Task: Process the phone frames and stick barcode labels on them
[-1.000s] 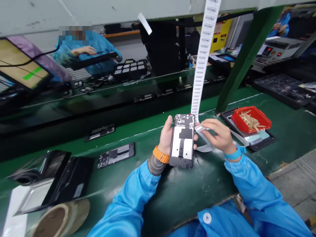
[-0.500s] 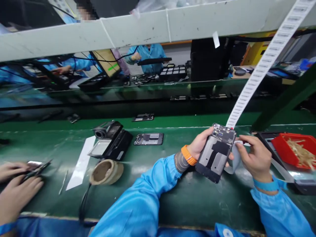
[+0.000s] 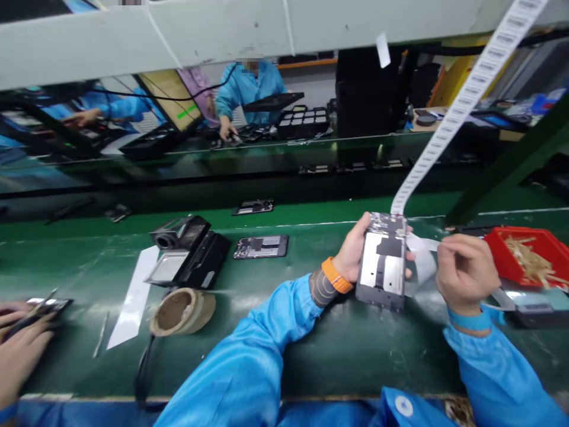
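My left hand (image 3: 353, 252) is closed around the left side of an opened phone (image 3: 384, 273), holding it above the green bench with its inner parts facing me. The fingertips show past the phone's right edge. To the right of it, my right hand (image 3: 469, 273) pinches the end of a thin whitish strip (image 3: 427, 244). That strip stretches from the phone's upper right edge to my fingers, and a wider translucent sheet (image 3: 421, 273) hangs below it. Where they attach behind the phone is hidden.
Two more opened phones, one nearer (image 3: 261, 247) and one farther (image 3: 254, 206), lie left of centre. A black device (image 3: 191, 255) and a round tan roll (image 3: 184, 311) stand nearby. A red bin (image 3: 528, 255) is at right. A barcode label strip (image 3: 462, 95) hangs down. A co-worker's hands (image 3: 26, 338) work at far left.
My right hand has moved right, away from the phone, drawing the whitish strip out. The phone has turned more upright. Across the bench, a co-worker's hand has come down to the parts there.
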Action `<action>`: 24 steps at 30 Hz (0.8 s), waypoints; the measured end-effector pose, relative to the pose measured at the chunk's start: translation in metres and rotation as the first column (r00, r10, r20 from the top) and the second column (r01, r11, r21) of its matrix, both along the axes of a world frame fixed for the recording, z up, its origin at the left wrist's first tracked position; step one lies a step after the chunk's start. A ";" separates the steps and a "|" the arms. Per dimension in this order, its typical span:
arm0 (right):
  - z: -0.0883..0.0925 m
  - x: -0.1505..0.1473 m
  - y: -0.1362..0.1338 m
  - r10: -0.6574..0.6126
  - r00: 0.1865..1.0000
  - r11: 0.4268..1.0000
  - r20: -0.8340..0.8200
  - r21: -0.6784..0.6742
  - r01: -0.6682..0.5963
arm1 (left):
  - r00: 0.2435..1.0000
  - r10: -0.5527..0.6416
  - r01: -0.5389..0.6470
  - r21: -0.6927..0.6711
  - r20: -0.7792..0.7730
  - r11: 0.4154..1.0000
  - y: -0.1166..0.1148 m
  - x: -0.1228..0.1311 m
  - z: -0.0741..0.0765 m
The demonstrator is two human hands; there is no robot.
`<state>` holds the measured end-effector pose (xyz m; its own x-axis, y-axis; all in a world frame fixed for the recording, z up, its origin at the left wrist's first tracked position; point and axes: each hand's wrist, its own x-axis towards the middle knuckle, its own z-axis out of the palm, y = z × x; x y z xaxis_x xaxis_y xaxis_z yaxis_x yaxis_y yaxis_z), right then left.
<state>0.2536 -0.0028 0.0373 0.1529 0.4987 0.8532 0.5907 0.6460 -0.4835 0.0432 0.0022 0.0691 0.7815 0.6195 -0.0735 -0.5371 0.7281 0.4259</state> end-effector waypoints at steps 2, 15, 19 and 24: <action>0.002 -0.001 0.005 -0.001 0.966 0.995 -0.258 -0.097 -0.025 | 0.984 0.160 -0.166 -0.066 -0.078 0.984 0.001 -0.004 -0.004; 0.008 -0.056 -0.021 0.197 0.584 0.429 -0.787 -0.466 -0.774 | 0.657 0.567 -0.664 -0.026 -0.497 0.747 0.004 -0.032 -0.037; -0.003 -0.064 -0.020 0.149 0.510 0.401 -0.847 -0.420 -0.814 | 0.637 0.656 -0.676 0.115 -0.405 0.728 0.004 -0.030 -0.040; -0.011 -0.068 -0.018 0.172 0.417 0.393 -0.892 -0.326 -0.860 | 0.766 0.598 -0.606 0.045 -0.235 0.794 0.001 -0.033 -0.028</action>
